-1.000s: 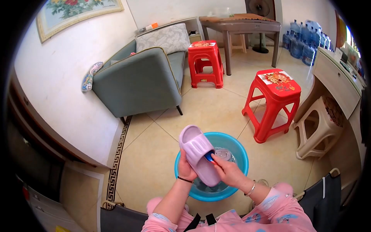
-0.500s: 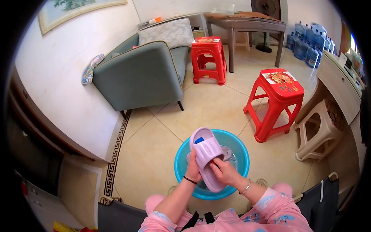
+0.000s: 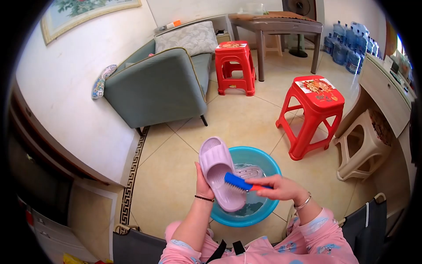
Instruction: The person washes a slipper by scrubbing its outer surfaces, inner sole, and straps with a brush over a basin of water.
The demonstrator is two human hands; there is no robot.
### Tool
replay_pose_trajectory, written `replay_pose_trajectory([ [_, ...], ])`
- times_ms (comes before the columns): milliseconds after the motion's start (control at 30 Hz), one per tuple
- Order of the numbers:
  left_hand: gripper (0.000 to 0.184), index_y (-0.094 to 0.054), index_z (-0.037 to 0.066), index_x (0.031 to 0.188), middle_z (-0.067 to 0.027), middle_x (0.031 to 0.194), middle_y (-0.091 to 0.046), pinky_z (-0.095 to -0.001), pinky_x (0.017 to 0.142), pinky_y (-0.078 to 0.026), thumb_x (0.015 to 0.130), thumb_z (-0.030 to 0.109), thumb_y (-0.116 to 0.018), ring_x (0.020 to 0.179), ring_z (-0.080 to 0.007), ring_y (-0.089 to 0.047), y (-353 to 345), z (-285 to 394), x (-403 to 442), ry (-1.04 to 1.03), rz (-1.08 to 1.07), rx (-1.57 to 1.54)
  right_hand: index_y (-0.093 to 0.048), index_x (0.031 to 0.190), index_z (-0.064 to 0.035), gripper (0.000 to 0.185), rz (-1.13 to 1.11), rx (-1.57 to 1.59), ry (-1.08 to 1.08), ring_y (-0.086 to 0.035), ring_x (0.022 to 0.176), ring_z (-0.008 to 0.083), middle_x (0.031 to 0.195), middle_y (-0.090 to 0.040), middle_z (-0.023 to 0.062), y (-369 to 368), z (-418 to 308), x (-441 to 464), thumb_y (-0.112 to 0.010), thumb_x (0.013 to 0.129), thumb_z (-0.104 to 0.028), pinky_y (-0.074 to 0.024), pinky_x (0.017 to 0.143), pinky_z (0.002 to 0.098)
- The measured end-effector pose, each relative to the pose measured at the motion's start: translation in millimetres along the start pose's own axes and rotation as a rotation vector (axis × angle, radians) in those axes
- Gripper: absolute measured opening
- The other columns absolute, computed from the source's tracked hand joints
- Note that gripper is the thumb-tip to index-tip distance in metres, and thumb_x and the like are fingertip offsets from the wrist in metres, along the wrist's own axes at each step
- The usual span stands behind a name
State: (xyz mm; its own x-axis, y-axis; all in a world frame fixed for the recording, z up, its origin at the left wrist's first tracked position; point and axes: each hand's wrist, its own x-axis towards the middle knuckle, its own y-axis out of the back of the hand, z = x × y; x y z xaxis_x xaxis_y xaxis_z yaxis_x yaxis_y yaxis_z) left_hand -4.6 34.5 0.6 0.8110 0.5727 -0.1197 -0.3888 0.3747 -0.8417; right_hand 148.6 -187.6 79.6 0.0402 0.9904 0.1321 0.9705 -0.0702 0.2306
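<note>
Though ridged, plain lilac slipper

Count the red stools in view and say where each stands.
2. One red stool stands between the sofa and the table; the other red stool stands beyond the basin, to its right. More could be hidden behind the sofa.

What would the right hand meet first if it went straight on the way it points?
Probably the lilac slipper held in the left hand: the right hand leads with the blue brush, which overlaps the slipper in view. Depth is unclear; the two may already touch.
</note>
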Motion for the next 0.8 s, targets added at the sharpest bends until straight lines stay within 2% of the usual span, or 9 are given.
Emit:
replay_pose_trajectory([
  [33,0.073,-0.039,0.008,0.139,-0.0126,0.133,-0.051,-0.0451,0.101,-0.043,0.093,0.065,-0.030,0.119,-0.0295,-0.052,-1.4,0.2,-0.5,0.034,-0.055,-0.034,-0.048,0.137,-0.0122,0.047,0.037,0.131,-0.192,-0.049,0.059,0.0068,0.083,-0.060,-0.0007,5.4,-11.7,0.0,-0.059,0.092,-0.015,-0.0426,0.053,0.0238],
  [67,0.073,-0.039,0.008,0.139,-0.0126,0.133,-0.051,-0.0451,0.101,-0.043,0.093,0.065,-0.030,0.119,-0.0295,-0.052,-1.1,-1.6,-0.4,0.036,-0.056,-0.035,-0.048,0.137,-0.0122,0.047,0.038,0.129,-0.194,-0.049,0.059,0.0068,0.083,-0.060,-0.0007,4.2,-11.0,1.7,-0.059,0.092,-0.015,-0.0426,0.053,0.0238],
  [133,0.074,-0.038,0.008,0.139,-0.0129,0.134,-0.050,-0.0443,0.102,-0.042,0.092,0.065,-0.030,0.120,-0.0287,-0.051,-0.9,-8.3,-1.0,0.136,-0.069,-0.004,-0.044,0.139,-0.0094,0.050,0.308,0.529,-0.196,-0.040,0.050,0.0027,0.070,-0.049,-0.0034,-3.1,-4.1,9.4,-0.059,0.092,-0.016,-0.0324,0.045,0.0185],
  [167,0.074,-0.037,0.007,0.140,-0.0136,0.133,-0.050,-0.0443,0.102,-0.043,0.092,0.064,-0.030,0.120,-0.0287,-0.051,-3.3,-12.8,-1.7,0.148,-0.059,0.007,-0.043,0.137,-0.0044,0.049,0.372,0.556,-0.186,-0.036,0.046,0.0028,0.063,-0.041,-0.0058,-8.3,5.1,15.8,-0.060,0.092,-0.017,-0.0277,0.040,0.0198],
  [300,0.073,-0.037,0.005,0.139,-0.0140,0.132,-0.051,-0.0434,0.099,-0.045,0.093,0.061,-0.034,0.119,-0.0283,-0.052,-2.5,-29.2,-5.7,0.211,-0.030,0.066,-0.050,0.121,0.0004,0.038,0.455,0.705,-0.335,-0.039,0.045,0.0046,0.062,-0.043,-0.0038,-28.5,25.2,25.6,-0.062,0.091,-0.020,-0.0291,0.038,0.0215],
  [433,0.073,-0.038,0.005,0.138,-0.0146,0.132,-0.051,-0.0421,0.098,-0.046,0.093,0.061,-0.035,0.117,-0.0274,-0.053,-2.8,-29.0,-8.6,0.231,-0.010,0.151,-0.047,0.116,0.0019,0.040,0.532,0.746,-0.356,-0.039,0.044,0.0061,0.069,-0.046,-0.0013,-45.4,30.4,30.0,-0.065,0.089,-0.020,-0.0313,0.039,0.0220],
  [633,0.070,-0.041,0.002,0.134,-0.0137,0.125,-0.056,-0.0394,0.093,-0.048,0.093,0.058,-0.041,0.112,-0.0238,-0.056,9.1,-37.5,-1.3,0.118,0.156,0.280,-0.050,0.115,0.0036,0.043,0.480,0.736,-0.289,-0.045,0.046,0.0063,0.068,-0.052,-0.0006,-49.1,41.9,30.6,-0.070,0.085,-0.020,-0.0359,0.039,0.0218],
  [700,0.067,-0.042,0.002,0.133,-0.0119,0.122,-0.058,-0.0364,0.089,-0.049,0.094,0.056,-0.043,0.110,-0.0216,-0.057,29.9,-42.6,5.4,-0.038,0.291,0.463,-0.049,0.114,0.0013,0.039,0.454,0.741,-0.315,-0.043,0.045,0.0064,0.068,-0.051,-0.0010,-53.2,49.8,31.0,-0.068,0.087,-0.020,-0.0346,0.039,0.0220],
  [800,0.063,-0.041,0.002,0.134,-0.0118,0.119,-0.058,-0.0347,0.091,-0.048,0.095,0.052,-0.045,0.109,-0.0209,-0.057,43.4,-40.4,4.2,-0.032,0.266,0.369,-0.049,0.110,-0.0020,0.032,0.466,0.792,-0.352,-0.041,0.045,0.0064,0.067,-0.049,-0.0018,-53.4,50.4,30.8,-0.066,0.089,-0.019,-0.0335,0.039,0.0224],
])
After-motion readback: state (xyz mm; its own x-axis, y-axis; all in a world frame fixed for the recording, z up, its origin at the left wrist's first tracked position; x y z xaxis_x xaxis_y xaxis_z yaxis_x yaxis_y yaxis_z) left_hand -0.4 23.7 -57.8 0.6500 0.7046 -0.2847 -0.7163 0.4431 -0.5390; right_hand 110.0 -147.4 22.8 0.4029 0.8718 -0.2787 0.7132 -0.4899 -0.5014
